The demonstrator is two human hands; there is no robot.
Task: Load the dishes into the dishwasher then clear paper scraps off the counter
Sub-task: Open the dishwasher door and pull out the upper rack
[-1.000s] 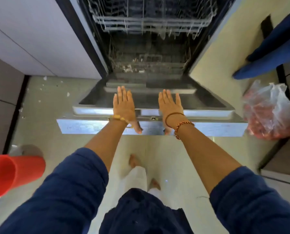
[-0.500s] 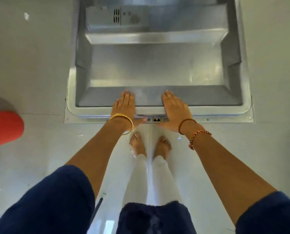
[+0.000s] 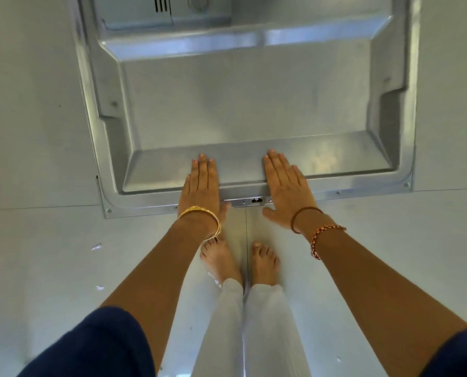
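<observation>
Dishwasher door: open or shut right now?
Open. The dishwasher door lies flat, steel inner liner facing up, with the left hand and right hand flat on its front edge.

- One dishwasher door [image 3: 243,104], lying open with its steel inner face up.
- Two hands: the left hand [image 3: 201,190] and the right hand [image 3: 288,190], both flat on the door's near edge.
- Two bare feet [image 3: 220,259].
- Three bracelets: one gold bangle [image 3: 199,213] at the left wrist, one dark band [image 3: 304,213] and one beaded bracelet [image 3: 325,236] at the right.
- About three white paper scraps [image 3: 96,246] on the floor [image 3: 36,268].
</observation>
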